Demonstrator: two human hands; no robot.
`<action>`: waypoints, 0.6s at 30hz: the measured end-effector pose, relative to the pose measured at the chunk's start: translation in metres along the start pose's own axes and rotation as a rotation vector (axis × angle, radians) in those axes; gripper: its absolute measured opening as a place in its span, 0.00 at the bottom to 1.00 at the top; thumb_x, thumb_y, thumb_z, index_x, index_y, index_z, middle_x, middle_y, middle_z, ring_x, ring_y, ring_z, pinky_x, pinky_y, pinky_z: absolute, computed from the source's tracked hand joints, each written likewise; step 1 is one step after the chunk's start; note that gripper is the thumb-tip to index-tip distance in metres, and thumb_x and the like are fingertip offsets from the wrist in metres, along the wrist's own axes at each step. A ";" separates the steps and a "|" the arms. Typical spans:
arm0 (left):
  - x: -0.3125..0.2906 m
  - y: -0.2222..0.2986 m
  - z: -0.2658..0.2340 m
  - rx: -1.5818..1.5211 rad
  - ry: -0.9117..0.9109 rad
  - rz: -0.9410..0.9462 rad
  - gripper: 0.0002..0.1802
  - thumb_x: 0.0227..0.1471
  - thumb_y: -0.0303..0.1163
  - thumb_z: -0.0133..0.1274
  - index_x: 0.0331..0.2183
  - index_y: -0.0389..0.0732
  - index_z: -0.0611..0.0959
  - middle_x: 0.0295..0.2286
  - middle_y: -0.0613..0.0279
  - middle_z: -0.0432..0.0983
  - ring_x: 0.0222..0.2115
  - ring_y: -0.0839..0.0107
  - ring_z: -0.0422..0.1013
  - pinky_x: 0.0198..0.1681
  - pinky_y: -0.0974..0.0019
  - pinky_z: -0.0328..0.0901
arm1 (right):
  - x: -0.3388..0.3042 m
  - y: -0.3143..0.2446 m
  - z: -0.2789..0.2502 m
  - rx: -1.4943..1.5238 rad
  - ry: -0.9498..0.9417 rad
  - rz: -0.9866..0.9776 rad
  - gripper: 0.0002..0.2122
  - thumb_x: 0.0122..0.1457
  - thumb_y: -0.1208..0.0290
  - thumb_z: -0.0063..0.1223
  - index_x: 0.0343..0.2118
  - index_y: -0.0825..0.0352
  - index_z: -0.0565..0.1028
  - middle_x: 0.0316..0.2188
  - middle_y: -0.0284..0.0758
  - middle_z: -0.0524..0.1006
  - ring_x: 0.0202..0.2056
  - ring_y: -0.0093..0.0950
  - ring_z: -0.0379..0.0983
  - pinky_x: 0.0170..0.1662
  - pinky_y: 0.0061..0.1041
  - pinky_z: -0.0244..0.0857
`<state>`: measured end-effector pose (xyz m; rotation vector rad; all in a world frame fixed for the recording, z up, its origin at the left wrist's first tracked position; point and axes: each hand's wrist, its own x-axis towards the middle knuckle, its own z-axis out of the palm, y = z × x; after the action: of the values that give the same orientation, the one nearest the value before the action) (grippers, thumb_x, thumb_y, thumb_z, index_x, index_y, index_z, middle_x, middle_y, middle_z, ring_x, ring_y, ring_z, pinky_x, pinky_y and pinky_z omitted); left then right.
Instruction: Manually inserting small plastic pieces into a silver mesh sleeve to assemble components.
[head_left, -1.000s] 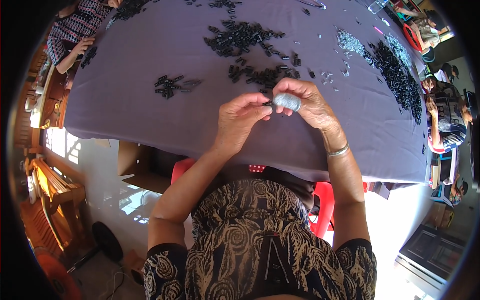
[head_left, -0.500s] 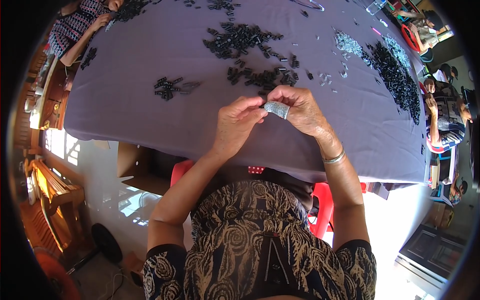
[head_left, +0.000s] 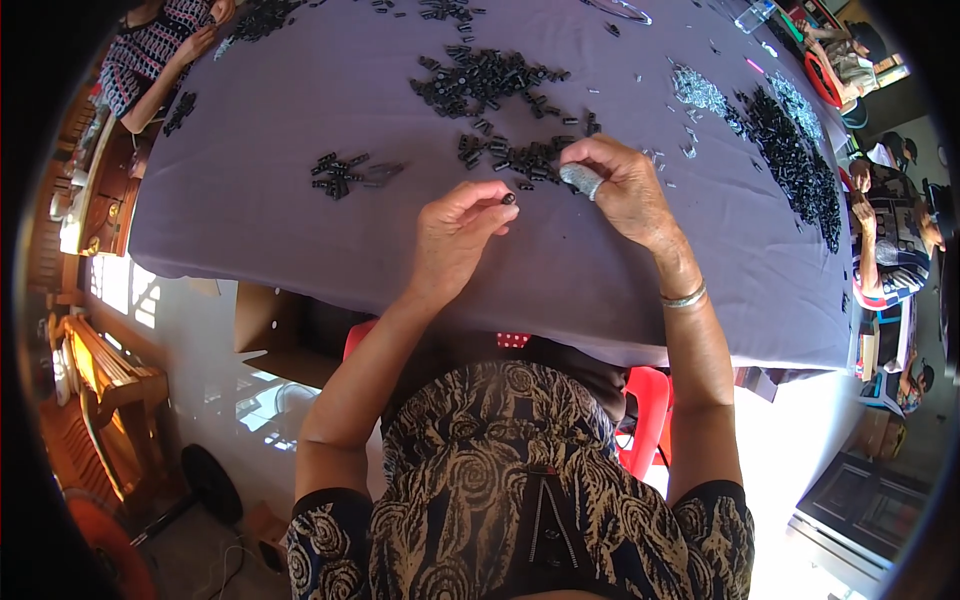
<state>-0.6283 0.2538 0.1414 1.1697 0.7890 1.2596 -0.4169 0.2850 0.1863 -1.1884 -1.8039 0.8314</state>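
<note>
Between the thumb and forefinger of my left hand (head_left: 452, 232) is a small black cylindrical piece (head_left: 509, 199), its end facing up and right. My right hand (head_left: 628, 198) is apart from the left, over the near right edge of a pile of similar black pieces (head_left: 530, 160). A grey wrapping (head_left: 581, 179) covers its thumb. The right forefinger and thumb are drawn close together, and whether anything is between them is hidden. A smaller group of black pieces (head_left: 338, 175) lies on the cloth left of my left hand.
A purple-grey cloth covers the table (head_left: 250, 220). Farther back lies a larger black heap (head_left: 480, 80); to the right are clear small parts (head_left: 698, 88) and a long black heap (head_left: 790, 150). Other people sit at the left and right edges. A red chair (head_left: 648, 415) stands by me.
My hands have moved apart. The right has gone right and slightly away from me, toward the black pieces; the left has drawn back a little left, the black piece now plainly showing in it.
</note>
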 end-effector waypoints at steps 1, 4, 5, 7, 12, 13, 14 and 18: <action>0.000 0.002 0.000 -0.028 0.022 -0.013 0.09 0.48 0.21 0.56 0.36 0.35 0.80 0.30 0.65 0.74 0.29 0.79 0.71 0.32 0.74 0.68 | 0.001 -0.001 0.003 0.000 -0.001 0.001 0.07 0.49 0.84 0.52 0.31 0.68 0.75 0.25 0.31 0.74 0.26 0.22 0.69 0.30 0.21 0.63; 0.001 0.002 -0.005 0.033 0.074 -0.024 0.09 0.48 0.21 0.56 0.35 0.34 0.80 0.31 0.65 0.74 0.29 0.79 0.72 0.32 0.75 0.68 | 0.004 -0.003 0.013 -0.129 -0.080 -0.049 0.10 0.47 0.87 0.50 0.31 0.68 0.76 0.25 0.34 0.73 0.26 0.27 0.71 0.31 0.24 0.65; 0.001 0.002 -0.005 0.034 0.075 -0.024 0.09 0.48 0.21 0.56 0.35 0.34 0.80 0.31 0.65 0.74 0.29 0.79 0.72 0.32 0.75 0.68 | 0.005 -0.004 0.016 -0.195 -0.104 -0.075 0.10 0.46 0.87 0.50 0.31 0.67 0.76 0.25 0.35 0.73 0.26 0.29 0.72 0.31 0.26 0.65; 0.001 0.002 -0.006 0.053 0.080 -0.026 0.09 0.48 0.21 0.57 0.35 0.34 0.80 0.31 0.65 0.73 0.29 0.79 0.72 0.31 0.75 0.68 | 0.007 -0.006 0.023 -0.259 -0.129 -0.102 0.09 0.46 0.87 0.50 0.31 0.67 0.76 0.25 0.35 0.73 0.26 0.31 0.72 0.31 0.27 0.66; 0.002 -0.001 -0.006 0.070 0.089 -0.018 0.10 0.47 0.21 0.57 0.35 0.34 0.80 0.31 0.65 0.73 0.29 0.79 0.71 0.30 0.75 0.68 | 0.011 -0.012 0.030 -0.501 -0.208 -0.253 0.11 0.44 0.84 0.50 0.33 0.69 0.73 0.30 0.39 0.71 0.31 0.40 0.71 0.34 0.34 0.65; 0.002 -0.001 -0.006 0.079 0.089 -0.018 0.10 0.47 0.21 0.57 0.35 0.34 0.80 0.31 0.65 0.73 0.29 0.79 0.71 0.30 0.75 0.68 | 0.012 -0.013 0.031 -0.591 -0.247 -0.246 0.09 0.45 0.82 0.51 0.32 0.68 0.74 0.31 0.39 0.72 0.32 0.40 0.71 0.36 0.34 0.66; 0.002 -0.001 -0.006 0.079 0.091 -0.017 0.10 0.47 0.21 0.57 0.35 0.34 0.80 0.31 0.65 0.73 0.29 0.79 0.71 0.30 0.75 0.68 | 0.012 -0.014 0.033 -0.680 -0.285 -0.239 0.07 0.46 0.80 0.52 0.31 0.68 0.74 0.32 0.39 0.72 0.34 0.40 0.72 0.38 0.35 0.67; 0.001 -0.001 -0.005 0.068 0.103 -0.013 0.10 0.46 0.21 0.58 0.35 0.34 0.80 0.30 0.66 0.73 0.28 0.79 0.71 0.30 0.75 0.68 | 0.016 -0.021 0.037 -0.760 -0.315 -0.187 0.06 0.45 0.81 0.52 0.29 0.68 0.75 0.31 0.41 0.73 0.34 0.41 0.72 0.38 0.37 0.67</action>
<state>-0.6322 0.2560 0.1388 1.1590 0.9210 1.2989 -0.4617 0.2891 0.1916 -1.3550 -2.5705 0.2119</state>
